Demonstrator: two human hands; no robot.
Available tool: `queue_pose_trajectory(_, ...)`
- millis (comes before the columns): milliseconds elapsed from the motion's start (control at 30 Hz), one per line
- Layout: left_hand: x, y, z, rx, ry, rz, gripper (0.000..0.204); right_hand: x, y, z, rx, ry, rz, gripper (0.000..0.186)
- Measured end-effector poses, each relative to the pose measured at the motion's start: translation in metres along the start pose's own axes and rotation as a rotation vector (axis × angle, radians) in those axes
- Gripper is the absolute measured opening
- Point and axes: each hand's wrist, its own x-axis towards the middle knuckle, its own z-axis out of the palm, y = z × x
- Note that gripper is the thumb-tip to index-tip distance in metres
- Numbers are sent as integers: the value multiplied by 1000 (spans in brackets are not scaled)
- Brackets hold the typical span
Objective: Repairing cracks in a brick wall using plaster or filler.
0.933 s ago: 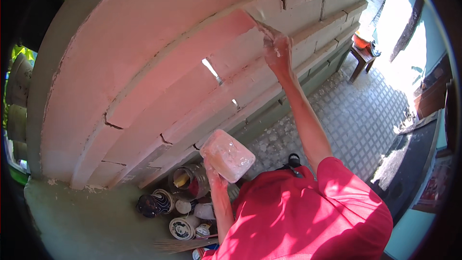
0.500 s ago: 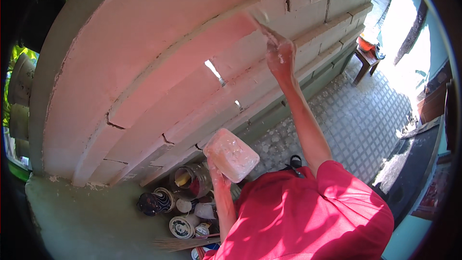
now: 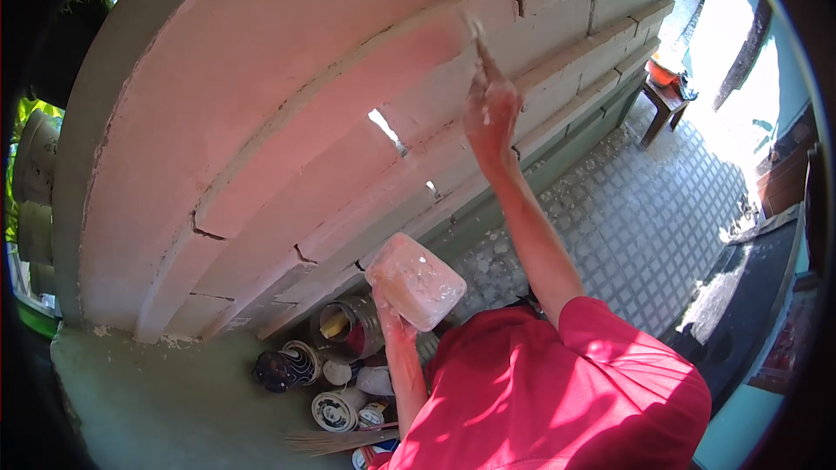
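My right hand [image 3: 489,113] is raised against a block wall [image 3: 287,96] and grips a paintbrush [image 3: 478,38], whose bristles touch the wall at the edge of a pink painted area. To the right of the brush the blocks are still pale and unpainted. My left hand [image 3: 394,318] holds up a rectangular plastic tub [image 3: 415,280], smeared with pink paint, low in front of my chest. I wear a red shirt [image 3: 557,400].
Several paint cans and lids [image 3: 335,365] sit at the foot of the wall, with a bundle of thin sticks [image 3: 335,441] beside them. A small wooden stool [image 3: 664,104] holding an orange bowl stands far right on the patterned tile floor [image 3: 644,226].
My right hand and the brush have shifted a little to the left along the wall. The tub in my left hand has stayed about where it was.
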Motion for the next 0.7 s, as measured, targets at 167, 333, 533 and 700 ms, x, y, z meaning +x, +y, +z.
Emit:
queue_pose_trajectory(167, 3, -5, 2, -25, -41, -45, 54, -28, 32, 40, -104, 77, -87, 38)
queue_pose_trajectory(333, 5, 3, -10, 21, -11, -24, 54, -48, 6, 27, 33, 83, -77, 38)
queue_pose_trajectory(533, -3, 5, -3, 23, -38, -18, 54, -23, 28, 32, -76, 112, -71, 40)
queue_pose_trajectory(700, -7, 14, -18, 21, 9, 4, 54, -41, -31, 25, 39, -32, -66, 42)
